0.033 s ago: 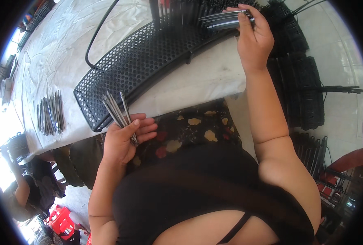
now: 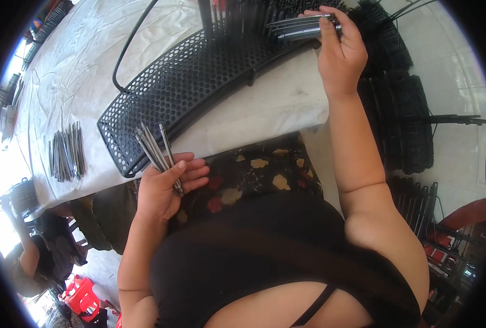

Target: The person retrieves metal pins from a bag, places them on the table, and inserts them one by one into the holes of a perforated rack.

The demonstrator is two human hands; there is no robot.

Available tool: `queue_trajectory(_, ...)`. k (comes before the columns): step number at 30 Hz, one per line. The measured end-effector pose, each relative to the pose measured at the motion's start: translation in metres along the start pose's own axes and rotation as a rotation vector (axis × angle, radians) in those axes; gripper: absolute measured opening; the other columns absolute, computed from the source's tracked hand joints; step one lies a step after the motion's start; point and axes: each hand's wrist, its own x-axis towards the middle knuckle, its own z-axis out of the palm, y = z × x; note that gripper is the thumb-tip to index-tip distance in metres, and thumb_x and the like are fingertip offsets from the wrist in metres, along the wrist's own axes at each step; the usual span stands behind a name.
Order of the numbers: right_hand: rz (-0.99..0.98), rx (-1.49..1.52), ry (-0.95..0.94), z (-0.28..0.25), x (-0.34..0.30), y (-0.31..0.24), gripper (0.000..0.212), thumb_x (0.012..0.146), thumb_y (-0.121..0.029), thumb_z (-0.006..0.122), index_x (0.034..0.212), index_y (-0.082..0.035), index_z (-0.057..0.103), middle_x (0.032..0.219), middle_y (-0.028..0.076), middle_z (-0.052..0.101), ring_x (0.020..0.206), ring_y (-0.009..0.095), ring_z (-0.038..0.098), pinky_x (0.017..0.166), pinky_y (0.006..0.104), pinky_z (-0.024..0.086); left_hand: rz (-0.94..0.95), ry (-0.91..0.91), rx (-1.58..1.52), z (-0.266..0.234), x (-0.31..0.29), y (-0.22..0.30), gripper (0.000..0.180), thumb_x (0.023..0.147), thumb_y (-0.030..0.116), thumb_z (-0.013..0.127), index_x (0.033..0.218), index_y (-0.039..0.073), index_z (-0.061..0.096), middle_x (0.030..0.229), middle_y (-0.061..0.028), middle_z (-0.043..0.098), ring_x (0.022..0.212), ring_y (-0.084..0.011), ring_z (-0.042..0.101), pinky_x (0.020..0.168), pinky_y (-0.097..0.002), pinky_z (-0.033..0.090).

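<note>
In my left hand (image 2: 164, 188) a loose bundle of thin metal rods (image 2: 153, 146) is pinned under the thumb. Its fingers reach out to the right, and the rods point up and left, in front of the near left end of a curved black perforated metal rack (image 2: 172, 87). Farther away, my right hand (image 2: 342, 57) grips several slim shiny rods (image 2: 303, 28) between thumb and fingers. They lie level over the far right end of the rack. Dark upright rods (image 2: 221, 19) stand in the rack's far part, partly cut off.
A pile of similar rods (image 2: 66, 153) lies on the white-covered table (image 2: 90, 65) at left. Stacked black racks (image 2: 399, 120) stand along the right. Below the table's left corner are a red plastic stool (image 2: 82, 298) and another person's arm (image 2: 30, 257).
</note>
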Motion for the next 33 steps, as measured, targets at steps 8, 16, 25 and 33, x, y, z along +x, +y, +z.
queue_trajectory(8,0.180,0.140,-0.014,0.004,-0.010,0.010,0.020,0.099,-0.004,0.050,0.115,0.004,0.057,0.105,0.017,0.069,0.098,0.022,0.068,0.085,0.0303,0.056,0.010,0.054,0.020,0.002,-0.002,0.000,0.024,0.095,0.003,0.052,0.114,-0.011,0.053,0.104,-0.0276,0.063,0.094,-0.0369,0.067,0.083,-0.0471,0.058)
queue_trajectory(16,0.035,0.111,-0.083,0.004,-0.012,0.011,0.020,0.099,-0.005,0.050,0.115,0.004,0.058,0.105,0.018,0.068,0.098,0.022,0.067,0.087,0.0311,0.056,0.004,0.052,0.033,-0.001,0.000,-0.002,0.022,0.095,0.003,0.052,0.112,-0.011,0.055,0.101,-0.0258,0.065,0.091,-0.0349,0.068,0.082,-0.0457,0.059)
queue_trajectory(25,-0.018,0.100,-0.134,0.002,-0.006,0.009,0.020,0.099,-0.007,0.051,0.115,0.003,0.059,0.106,0.017,0.069,0.100,0.022,0.067,0.089,0.0294,0.054,0.004,0.050,0.030,-0.001,0.001,-0.001,0.022,0.095,0.003,0.052,0.113,-0.011,0.055,0.101,-0.0252,0.065,0.091,-0.0345,0.068,0.083,-0.0461,0.058)
queue_trajectory(33,-0.012,0.042,-0.152,0.000,-0.006,0.009,0.020,0.098,-0.007,0.053,0.114,0.002,0.061,0.105,0.016,0.070,0.100,0.020,0.067,0.089,0.0272,0.053,0.008,0.028,0.014,-0.003,0.002,-0.002,0.022,0.095,0.002,0.052,0.113,-0.010,0.055,0.101,-0.0245,0.065,0.093,-0.0343,0.068,0.084,-0.0465,0.058)
